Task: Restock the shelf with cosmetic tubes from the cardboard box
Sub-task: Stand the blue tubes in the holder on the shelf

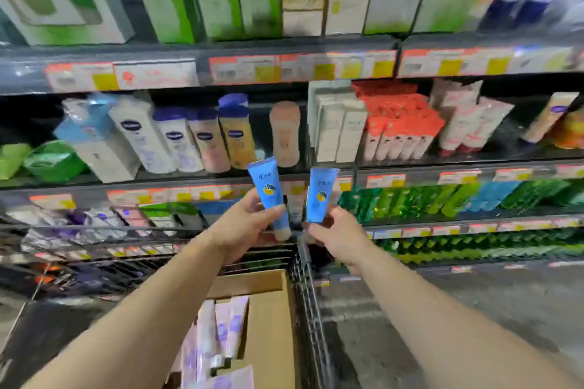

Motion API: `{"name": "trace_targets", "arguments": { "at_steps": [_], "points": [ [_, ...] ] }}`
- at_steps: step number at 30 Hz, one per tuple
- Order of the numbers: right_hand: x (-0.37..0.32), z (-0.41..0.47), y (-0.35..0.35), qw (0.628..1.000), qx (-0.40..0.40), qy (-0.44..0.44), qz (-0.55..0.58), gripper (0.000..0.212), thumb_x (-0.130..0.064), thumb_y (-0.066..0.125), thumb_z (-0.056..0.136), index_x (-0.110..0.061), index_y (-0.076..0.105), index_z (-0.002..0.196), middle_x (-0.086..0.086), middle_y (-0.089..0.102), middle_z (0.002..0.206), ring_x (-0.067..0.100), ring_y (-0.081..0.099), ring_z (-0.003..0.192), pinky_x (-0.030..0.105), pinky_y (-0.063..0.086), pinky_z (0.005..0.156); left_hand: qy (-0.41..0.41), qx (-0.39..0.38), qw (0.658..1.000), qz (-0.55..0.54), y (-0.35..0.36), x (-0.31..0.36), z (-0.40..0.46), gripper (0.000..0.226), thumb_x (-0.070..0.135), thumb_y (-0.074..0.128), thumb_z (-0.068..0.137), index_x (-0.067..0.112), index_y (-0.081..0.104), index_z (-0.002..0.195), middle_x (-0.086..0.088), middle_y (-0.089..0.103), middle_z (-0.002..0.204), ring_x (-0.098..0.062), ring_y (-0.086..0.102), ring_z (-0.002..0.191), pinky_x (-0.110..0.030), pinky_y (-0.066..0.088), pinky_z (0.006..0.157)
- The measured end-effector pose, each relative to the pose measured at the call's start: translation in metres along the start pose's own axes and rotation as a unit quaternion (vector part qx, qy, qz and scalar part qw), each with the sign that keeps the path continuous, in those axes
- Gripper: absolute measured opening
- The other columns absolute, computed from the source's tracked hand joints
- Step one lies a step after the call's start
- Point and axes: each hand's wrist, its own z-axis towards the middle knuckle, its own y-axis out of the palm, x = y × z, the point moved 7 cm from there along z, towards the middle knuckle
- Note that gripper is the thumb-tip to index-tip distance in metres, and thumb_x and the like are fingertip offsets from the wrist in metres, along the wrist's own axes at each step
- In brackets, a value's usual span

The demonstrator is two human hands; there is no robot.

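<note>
Each hand holds one blue cosmetic tube upright, cap down, in front of the shelf. My left hand point(245, 224) grips the left blue tube point(267, 191) around its lower half. My right hand point(336, 232) pinches the right blue tube point(320, 194) near its bottom. Both tubes reach the height of the middle shelf's edge point(189, 194). Below my arms the open cardboard box point(270, 319) holds several pale pink and lilac tubes point(221, 331). The box sits inside a wire cart.
The wire cart's rim point(311, 303) runs between my arms. The middle shelf carries lotion bottles point(177, 139), white cartons point(339, 129) and red packs point(399, 123). Green tubes point(442, 199) fill the lower right shelves. Grey floor point(474, 300) lies at the right.
</note>
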Motion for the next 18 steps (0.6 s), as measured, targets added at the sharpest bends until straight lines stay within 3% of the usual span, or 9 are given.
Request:
{"name": "trace_targets", "arguments": {
  "at_steps": [2, 4, 6, 9, 12, 16, 18],
  "points": [
    [0.001, -0.006, -0.062, 1.000, 0.022, -0.012, 0.018, 0.032, -0.024, 0.070, 0.086, -0.021, 0.058, 0.115, -0.004, 0.065, 0.104, 0.016, 0.062, 0.094, 0.034, 0.053, 0.081, 0.028, -0.025, 0.998, 0.052, 0.056, 0.026, 0.013, 0.022, 0.006, 0.060, 0.091, 0.019, 0.056, 0.108, -0.004, 0.064, 0.094, -0.017, 0.066, 0.081, -0.034, 0.054, 0.068],
    [0.011, -0.011, -0.129, 0.998, 0.042, -0.018, 0.044, 0.031, -0.023, 0.071, 0.085, -0.020, 0.059, 0.114, -0.003, 0.066, 0.101, 0.018, 0.063, 0.094, 0.042, 0.054, 0.088, 0.044, -0.045, 0.994, 0.090, 0.121, 0.043, 0.028, 0.022, 0.002, 0.062, 0.090, 0.016, 0.057, 0.107, 0.000, 0.064, 0.085, -0.010, 0.065, 0.071, -0.027, 0.054, 0.061],
    [0.022, -0.020, -0.206, 0.996, 0.074, -0.030, 0.037, 0.022, -0.025, 0.072, 0.085, -0.022, 0.061, 0.104, -0.005, 0.065, 0.091, 0.018, 0.063, 0.089, 0.044, 0.054, 0.088, 0.060, -0.054, 0.991, 0.103, 0.193, 0.058, 0.044, 0.021, -0.001, 0.063, 0.088, 0.015, 0.058, 0.101, 0.002, 0.062, 0.077, -0.006, 0.063, 0.061, -0.023, 0.053, 0.054],
    [0.033, -0.045, -0.319, 0.992, 0.118, -0.049, 0.007, 0.018, -0.026, 0.070, 0.087, -0.023, 0.060, 0.101, -0.005, 0.062, 0.085, 0.013, 0.057, 0.075, 0.031, 0.051, 0.071, 0.070, -0.076, 0.990, 0.096, 0.305, 0.075, 0.067, 0.018, -0.001, 0.065, 0.086, 0.014, 0.060, 0.095, 0.001, 0.064, 0.074, -0.009, 0.063, 0.061, -0.028, 0.053, 0.057],
    [0.038, -0.072, -0.424, 0.983, 0.170, -0.069, -0.010, 0.026, -0.024, 0.069, 0.087, -0.017, 0.058, 0.109, -0.004, 0.061, 0.088, 0.013, 0.056, 0.077, 0.023, 0.046, 0.069, 0.104, -0.111, 0.983, 0.100, 0.407, 0.100, 0.083, 0.016, 0.003, 0.071, 0.083, 0.010, 0.064, 0.095, -0.007, 0.065, 0.083, -0.015, 0.062, 0.067, -0.026, 0.048, 0.055],
    [0.047, -0.093, -0.532, 0.965, 0.246, -0.086, 0.000, 0.026, -0.029, 0.072, 0.082, -0.019, 0.056, 0.100, 0.002, 0.065, 0.084, 0.015, 0.057, 0.072, 0.037, 0.052, 0.077, 0.144, -0.150, 0.973, 0.100, 0.507, 0.135, 0.102, 0.010, 0.005, 0.069, 0.084, 0.010, 0.066, 0.092, -0.012, 0.062, 0.084, -0.021, 0.054, 0.067, -0.025, 0.045, 0.055],
    [0.045, -0.094, -0.570, 0.960, 0.261, -0.099, 0.012, 0.018, -0.022, 0.069, 0.086, -0.020, 0.056, 0.097, -0.001, 0.063, 0.080, 0.011, 0.055, 0.068, 0.028, 0.048, 0.071, 0.166, -0.151, 0.970, 0.091, 0.537, 0.156, 0.116, 0.010, 0.004, 0.065, 0.087, 0.011, 0.065, 0.093, -0.010, 0.065, 0.085, -0.017, 0.060, 0.066, -0.028, 0.050, 0.057]
  ]
}}
